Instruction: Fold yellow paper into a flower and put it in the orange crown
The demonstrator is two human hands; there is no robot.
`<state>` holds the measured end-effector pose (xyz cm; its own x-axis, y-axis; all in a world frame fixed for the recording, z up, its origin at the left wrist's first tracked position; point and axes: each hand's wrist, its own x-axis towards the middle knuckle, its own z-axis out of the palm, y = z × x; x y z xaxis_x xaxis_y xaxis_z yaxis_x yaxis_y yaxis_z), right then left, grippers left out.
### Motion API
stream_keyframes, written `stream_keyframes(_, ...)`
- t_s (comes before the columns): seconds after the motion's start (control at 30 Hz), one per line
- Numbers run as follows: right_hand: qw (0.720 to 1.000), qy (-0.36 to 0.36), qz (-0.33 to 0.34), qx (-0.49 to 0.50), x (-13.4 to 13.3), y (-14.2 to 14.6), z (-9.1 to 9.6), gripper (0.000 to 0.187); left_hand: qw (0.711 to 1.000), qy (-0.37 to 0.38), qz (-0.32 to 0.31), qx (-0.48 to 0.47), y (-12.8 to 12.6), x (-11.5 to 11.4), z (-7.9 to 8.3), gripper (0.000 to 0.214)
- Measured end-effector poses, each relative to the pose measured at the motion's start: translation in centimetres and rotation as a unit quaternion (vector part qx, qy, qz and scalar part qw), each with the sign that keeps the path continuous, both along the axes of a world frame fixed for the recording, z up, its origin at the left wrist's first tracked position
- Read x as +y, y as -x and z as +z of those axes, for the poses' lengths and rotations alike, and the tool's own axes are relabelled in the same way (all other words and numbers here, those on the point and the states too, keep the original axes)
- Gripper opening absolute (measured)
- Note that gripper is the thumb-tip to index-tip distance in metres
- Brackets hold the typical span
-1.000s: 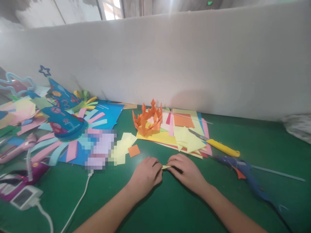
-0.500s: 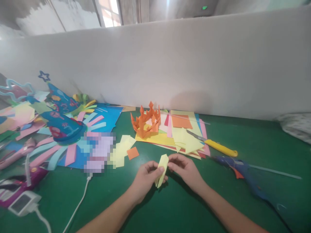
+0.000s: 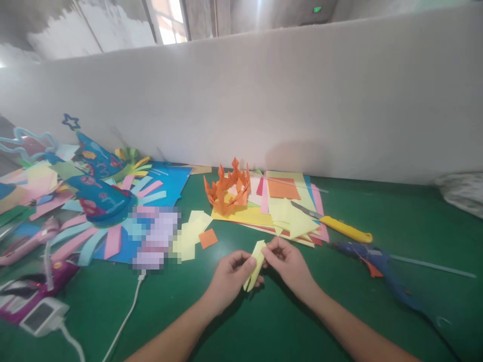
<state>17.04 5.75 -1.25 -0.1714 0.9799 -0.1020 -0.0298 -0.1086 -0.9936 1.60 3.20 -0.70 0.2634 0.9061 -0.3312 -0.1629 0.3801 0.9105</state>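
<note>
Between my hands is a narrow piece of folded pale yellow paper, held tilted above the green table. My left hand is closed on its lower left side, thumb on top and fingers beneath. The thumb and fingers of my right hand pinch its upper right edge. Beyond my hands stands an orange folded-paper crown, resting on a stack of coloured paper. Loose pale yellow sheets lie on that stack, and a small orange paper square lies to the left of my hands.
A yellow-handled utility knife and a blue glue gun lie to the right. Blue party hats with paper strips stand at left, near a pink glue gun and a white cable. A white partition stands behind.
My right hand's thumb and fingers have moved further onto the upper end of the folded yellow paper, which has turned slightly. The whole view has shifted a little.
</note>
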Motion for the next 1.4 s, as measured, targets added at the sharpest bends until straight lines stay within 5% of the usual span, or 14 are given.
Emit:
stream_keyframes(0.3, 0.994, 0.001, 0.079, 0.076, 0.9, 2.1, 0.3, 0.036, 0.997, -0.044, 0.026, 0.056, 1.3, 1.2, 0.0, 0.035)
stream_keyframes(0.63, 0.984, -0.010, 0.148, 0.102, 1.1, 1.8, -0.3, 0.020, 0.990, -0.076, 0.014, 0.121, 1.6, 1.0, -0.5, 0.039)
stream_keyframes(1.4, 0.983, -0.129, 0.122, -0.051, 1.0, 2.3, -0.7, 0.011, 0.991, -0.048, 0.032, 0.118, 1.7, 1.2, -0.4, 0.033)
